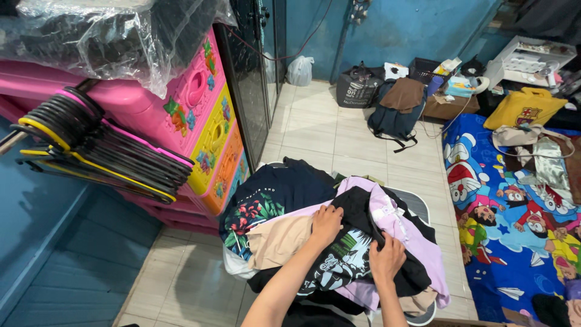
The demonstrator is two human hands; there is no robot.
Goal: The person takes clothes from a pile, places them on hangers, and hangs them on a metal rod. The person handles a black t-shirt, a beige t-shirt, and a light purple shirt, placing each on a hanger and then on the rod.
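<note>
Left hand (pixel 327 223) pressed down on a black printed shirt (pixel 348 248), fingers curled into the cloth. Right hand (pixel 387 259) pinching the same shirt at its right edge (thumb hidden under a fold). Shirt atop a heap of clothes (pixel 284 200) over the tiled floor (pixel 321 133). Beyond, to the left, a pink plastic drawer chest (pixel 206 115) and a bundle of hangers (pixel 103 148); to the right, a cartoon-print blue mattress (pixel 502 242).
</note>
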